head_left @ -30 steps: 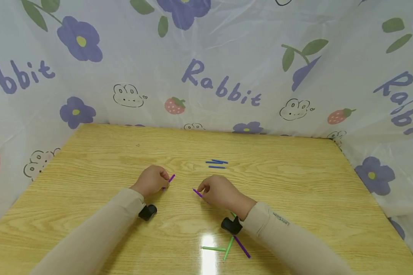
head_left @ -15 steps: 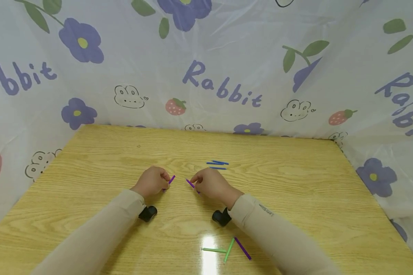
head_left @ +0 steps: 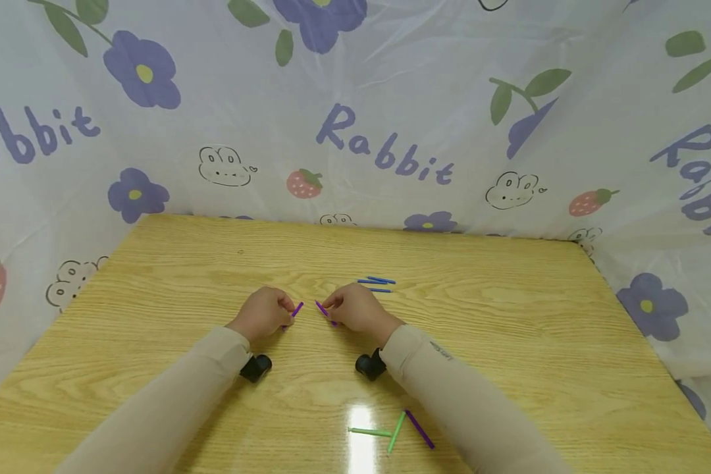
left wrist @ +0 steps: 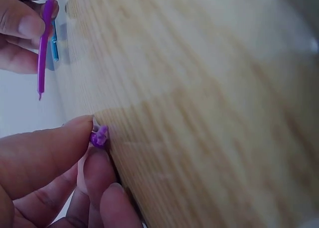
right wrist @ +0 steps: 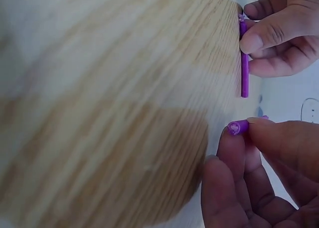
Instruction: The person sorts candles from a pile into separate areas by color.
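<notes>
My left hand (head_left: 262,313) pinches a thin purple candle (head_left: 298,309) between thumb and fingers, low at the tabletop. Just right of it, my right hand (head_left: 357,311) pinches a second purple candle (head_left: 322,308). The two sticks slant toward each other at their far ends, with a small gap between them. In the left wrist view, the right hand's candle (left wrist: 43,54) ends in a short wick-like tip. The right wrist view has the left hand's candle (right wrist: 244,73) lengthwise and its own candle (right wrist: 238,127) nearly end-on. Fingers partly cover both.
Behind the right hand lie several blue candles (head_left: 382,282), partly hidden. Nearer the front edge, green candles (head_left: 396,432) and another purple candle (head_left: 419,429) touch or nearly touch, beside the right forearm. A printed curtain (head_left: 261,191) borders the wooden table (head_left: 154,296).
My right hand has moved left and away from me, bringing its purple candle close to the left one. The left hand has hardly moved.
</notes>
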A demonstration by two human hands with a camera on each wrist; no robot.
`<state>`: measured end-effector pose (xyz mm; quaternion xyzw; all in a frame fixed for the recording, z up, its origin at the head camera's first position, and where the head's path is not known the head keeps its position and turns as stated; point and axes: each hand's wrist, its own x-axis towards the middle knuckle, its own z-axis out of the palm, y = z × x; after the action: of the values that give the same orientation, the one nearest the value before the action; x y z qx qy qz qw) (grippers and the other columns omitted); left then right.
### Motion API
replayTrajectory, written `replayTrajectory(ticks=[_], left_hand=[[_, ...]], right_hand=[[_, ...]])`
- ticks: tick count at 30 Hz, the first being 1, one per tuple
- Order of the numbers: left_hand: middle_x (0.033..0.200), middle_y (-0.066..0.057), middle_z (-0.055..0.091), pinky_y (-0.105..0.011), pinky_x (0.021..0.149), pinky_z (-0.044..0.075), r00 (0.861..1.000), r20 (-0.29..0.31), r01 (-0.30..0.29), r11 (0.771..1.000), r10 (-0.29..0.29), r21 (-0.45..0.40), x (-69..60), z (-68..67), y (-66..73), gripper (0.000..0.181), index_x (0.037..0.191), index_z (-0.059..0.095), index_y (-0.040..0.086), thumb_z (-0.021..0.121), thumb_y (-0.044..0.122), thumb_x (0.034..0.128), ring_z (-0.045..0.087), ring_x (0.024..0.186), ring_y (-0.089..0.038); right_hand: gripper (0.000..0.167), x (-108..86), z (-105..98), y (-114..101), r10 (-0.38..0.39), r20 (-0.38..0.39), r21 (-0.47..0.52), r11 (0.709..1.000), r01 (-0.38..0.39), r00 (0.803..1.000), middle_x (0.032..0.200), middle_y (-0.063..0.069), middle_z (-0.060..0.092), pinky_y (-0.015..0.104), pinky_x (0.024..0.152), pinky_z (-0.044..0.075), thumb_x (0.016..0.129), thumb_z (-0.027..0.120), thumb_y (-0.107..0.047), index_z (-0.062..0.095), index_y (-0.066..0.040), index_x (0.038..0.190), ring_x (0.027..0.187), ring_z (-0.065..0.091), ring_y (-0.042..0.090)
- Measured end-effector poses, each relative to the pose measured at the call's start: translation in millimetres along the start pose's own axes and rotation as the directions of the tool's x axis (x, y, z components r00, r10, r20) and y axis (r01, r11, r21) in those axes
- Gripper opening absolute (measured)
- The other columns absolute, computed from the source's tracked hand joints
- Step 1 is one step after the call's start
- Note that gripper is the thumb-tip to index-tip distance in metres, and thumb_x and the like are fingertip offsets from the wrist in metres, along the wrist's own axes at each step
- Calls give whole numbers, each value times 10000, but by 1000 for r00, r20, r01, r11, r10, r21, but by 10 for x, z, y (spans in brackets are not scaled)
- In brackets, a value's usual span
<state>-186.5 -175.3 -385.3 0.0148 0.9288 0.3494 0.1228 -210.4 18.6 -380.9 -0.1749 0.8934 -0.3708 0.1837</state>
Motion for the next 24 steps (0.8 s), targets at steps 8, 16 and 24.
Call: replayTrajectory(ticks=[8, 16, 24], left_hand=[[743, -66, 643, -265, 589, 428, 1000, 2, -14, 1000, 14, -4, -5, 4, 23, 113, 918, 664, -42, 668, -20, 807, 547, 672, -166], [738, -64, 644, -271, 596, 432, 1000, 2, -5, 1000, 5, 0, -18, -4, 30, 110, 911, 666, -41, 671, -20, 803, 542, 679, -175], [733, -59, 639, -278, 604, 422, 1000, 4, -3, 1000, 3, 4, -27, -12, 25, 92, 896, 664, -29, 668, -19, 805, 527, 691, -182]], right_hand=[[199, 64, 41, -19, -1, -3, 31, 1000, 1, 1000, 776, 37, 686, 169, 520, 405, 866, 646, -13, 735, -16, 1044, 570, 499, 58], [189, 126, 82, -63, 19, -36, 15, 1000, -18, 999, 835, 48, 703, 170, 534, 403, 846, 659, -4, 745, -17, 1014, 613, 516, 71], [198, 171, 117, -116, 20, -80, -117, 993, -30, 997, 872, 24, 730, 166, 581, 408, 823, 665, -2, 765, -53, 986, 672, 523, 76]])
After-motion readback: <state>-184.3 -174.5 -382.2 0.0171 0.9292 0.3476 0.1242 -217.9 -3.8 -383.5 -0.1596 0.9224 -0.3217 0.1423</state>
